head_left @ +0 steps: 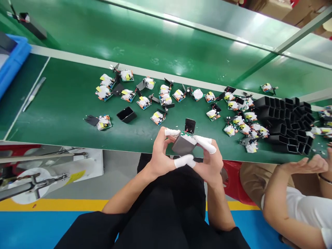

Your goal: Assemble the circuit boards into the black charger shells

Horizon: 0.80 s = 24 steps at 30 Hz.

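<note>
Between my two hands, at the bench's near edge, is a dark grey plastic housing (183, 144). A green circuit board with white filler shows at its mouth, and a black end cap (190, 126) on wires stands up beyond it. My left hand (164, 152) grips the housing from the left, and my right hand (209, 157) from the right. White finger cots cover several fingertips, and both thumbs meet at the near side. Left of the hands, an open black housing (126, 114) lies on the bench near a circuit board with a cap (104, 122).
Several circuit boards (158, 118) with white filler and yellow labels lie across the green bench (64, 97). Black housings (280, 114) are stacked at right. A blue bin (15, 65) and a knife (34, 94) are at left. A co-worker's arm (277, 193) is at right.
</note>
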Tool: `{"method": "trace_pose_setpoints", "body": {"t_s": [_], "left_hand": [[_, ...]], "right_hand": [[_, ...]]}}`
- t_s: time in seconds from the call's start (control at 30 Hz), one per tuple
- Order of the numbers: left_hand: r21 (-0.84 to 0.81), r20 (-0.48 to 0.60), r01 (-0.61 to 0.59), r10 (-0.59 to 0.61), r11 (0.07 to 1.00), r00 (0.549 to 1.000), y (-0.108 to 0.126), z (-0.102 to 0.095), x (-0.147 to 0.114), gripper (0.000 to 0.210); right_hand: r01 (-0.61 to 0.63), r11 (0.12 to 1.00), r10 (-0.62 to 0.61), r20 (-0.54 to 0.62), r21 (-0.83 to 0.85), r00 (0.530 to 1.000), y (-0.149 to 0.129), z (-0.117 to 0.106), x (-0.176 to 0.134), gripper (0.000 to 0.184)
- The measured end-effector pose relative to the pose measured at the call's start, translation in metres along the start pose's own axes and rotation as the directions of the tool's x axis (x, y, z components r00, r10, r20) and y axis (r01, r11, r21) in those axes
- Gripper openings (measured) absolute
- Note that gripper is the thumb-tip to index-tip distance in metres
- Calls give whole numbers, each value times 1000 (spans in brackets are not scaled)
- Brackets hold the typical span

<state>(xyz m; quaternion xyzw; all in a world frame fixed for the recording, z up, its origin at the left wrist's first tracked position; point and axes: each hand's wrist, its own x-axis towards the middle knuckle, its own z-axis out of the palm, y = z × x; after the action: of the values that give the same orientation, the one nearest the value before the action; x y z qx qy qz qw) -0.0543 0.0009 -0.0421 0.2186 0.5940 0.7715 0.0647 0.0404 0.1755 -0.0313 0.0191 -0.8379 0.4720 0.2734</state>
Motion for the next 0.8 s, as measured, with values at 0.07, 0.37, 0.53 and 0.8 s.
{"method": "trace_pose_setpoints", "body": {"t_s": [0.07, 0.37, 0.53, 0.8], "left_hand": [[-49, 159, 12, -5, 999, 987, 3, -10, 5, 96], [-107, 359, 70, -27, 992, 933, 8, -23, 30, 93], [-199, 269, 272, -214, 942, 939, 7, -8, 27, 82], [-197, 174, 509, -481, 838, 859, 6, 8, 26, 72]], "right_hand": [[-153, 961, 167, -38, 232, 985, 1, -2, 0, 81], [-374, 641, 411, 112, 671, 905, 3, -5, 2, 93], [-485, 506, 522, 194, 713, 830, 6, -10, 2, 92], [-563, 406, 700, 151, 720, 698, 4, -6, 7, 65]]}}
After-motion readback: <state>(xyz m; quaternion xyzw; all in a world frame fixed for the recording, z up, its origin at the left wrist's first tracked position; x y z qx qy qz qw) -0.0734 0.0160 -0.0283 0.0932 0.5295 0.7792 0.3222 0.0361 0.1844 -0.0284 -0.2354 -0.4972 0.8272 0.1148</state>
